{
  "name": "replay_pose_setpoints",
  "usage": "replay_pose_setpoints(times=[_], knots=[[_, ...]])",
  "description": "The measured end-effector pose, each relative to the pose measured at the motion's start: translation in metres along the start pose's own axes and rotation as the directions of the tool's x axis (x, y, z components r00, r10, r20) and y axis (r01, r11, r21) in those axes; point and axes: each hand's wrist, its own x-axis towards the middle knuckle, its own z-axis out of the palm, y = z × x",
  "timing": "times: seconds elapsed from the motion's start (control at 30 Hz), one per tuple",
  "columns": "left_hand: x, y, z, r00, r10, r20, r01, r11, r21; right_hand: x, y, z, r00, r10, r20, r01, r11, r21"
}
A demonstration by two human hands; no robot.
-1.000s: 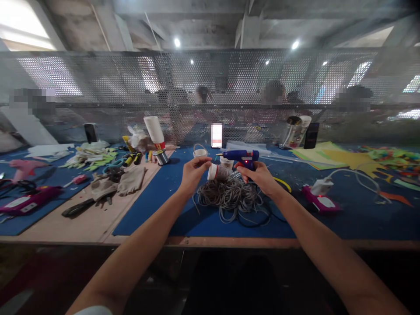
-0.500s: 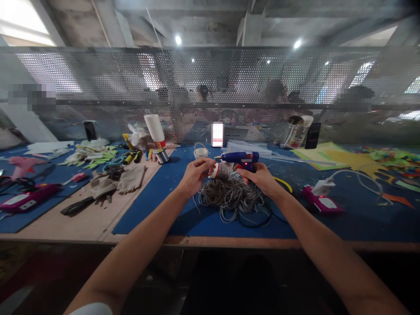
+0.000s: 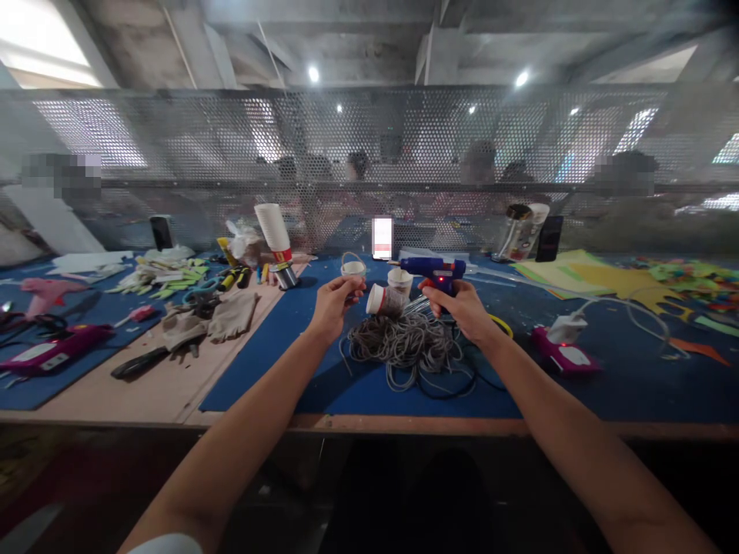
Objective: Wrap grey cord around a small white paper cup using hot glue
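Note:
My right hand (image 3: pixel 462 309) is wrapped round the handle of a blue hot glue gun (image 3: pixel 432 267), whose nozzle points left and whose red light is on. My left hand (image 3: pixel 335 306) has thumb and fingertips pinched together; whatever sits between them is too small to make out. Between the hands a paper cup (image 3: pixel 378 300), partly wound with grey-brown cord, lies tipped on a tangled heap of grey cord (image 3: pixel 404 346). Behind it stands another pale cup (image 3: pixel 399 282). A small white cup with a looped handle (image 3: pixel 353 268) is just beyond my left fingers.
Left lie work gloves (image 3: pixel 231 315), scissors (image 3: pixel 202 291) and a stack of paper cups (image 3: pixel 271 231) on a tin. A purple power strip (image 3: pixel 569 354) with a plugged-in charger is at right. A lit phone (image 3: pixel 382 237) stands against the perforated screen (image 3: pixel 231 146).
My left hand has drawn back left, away from the glue gun's tip. My right hand has shifted the gun slightly right, and the cups between the hands show more fully.

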Motion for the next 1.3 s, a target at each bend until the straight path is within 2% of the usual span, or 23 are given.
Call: replay_pose_setpoints(times=[0.13, 0.33, 0.47, 0.63, 0.77, 0.97, 1.07, 1.2, 1.23, 1.3], knots=[[0.005, 0.000, -0.007, 0.991, -0.011, -0.134, 0.012, 1.000, 0.007, 0.003, 0.001, -0.003, 0.996, -0.034, -0.086, 0.036, 0.999, 0.023], [0.019, -0.002, -0.023, 0.941, -0.075, -0.330, 0.069, 0.997, -0.030, 0.006, 0.001, -0.008, 0.981, -0.081, -0.177, 0.077, 0.997, -0.029], [0.025, -0.006, -0.030, 0.933, -0.121, -0.339, 0.105, 0.992, -0.066, 0.006, 0.002, -0.009, 0.980, -0.092, -0.177, 0.087, 0.996, -0.035], [0.029, -0.007, -0.036, 0.923, -0.104, -0.369, 0.091, 0.994, -0.053, 0.006, 0.003, -0.008, 0.981, -0.088, -0.174, 0.080, 0.995, -0.053], [0.034, -0.005, -0.043, 0.900, -0.154, -0.409, 0.103, 0.984, -0.143, 0.006, 0.005, -0.008, 0.982, -0.080, -0.171, 0.074, 0.996, -0.043], [0.037, -0.005, -0.049, 0.890, -0.195, -0.412, 0.110, 0.969, -0.221, 0.006, 0.006, -0.009, 0.984, -0.075, -0.161, 0.070, 0.997, -0.035], [0.038, -0.005, -0.051, 0.881, -0.161, -0.445, 0.097, 0.982, -0.164, 0.006, 0.006, -0.010, 0.985, -0.070, -0.160, 0.064, 0.997, -0.040], [0.043, -0.006, -0.055, 0.847, -0.088, -0.525, 0.073, 0.996, -0.050, 0.007, 0.006, -0.010, 0.985, -0.065, -0.162, 0.058, 0.997, -0.042], [0.044, -0.006, -0.056, 0.838, -0.061, -0.542, 0.058, 0.998, -0.023, 0.007, 0.005, -0.010, 0.985, -0.062, -0.160, 0.056, 0.997, -0.044], [0.046, -0.006, -0.055, 0.826, 0.067, -0.560, -0.018, 0.996, 0.092, 0.007, 0.005, -0.009, 0.986, -0.062, -0.158, 0.055, 0.997, -0.049]])
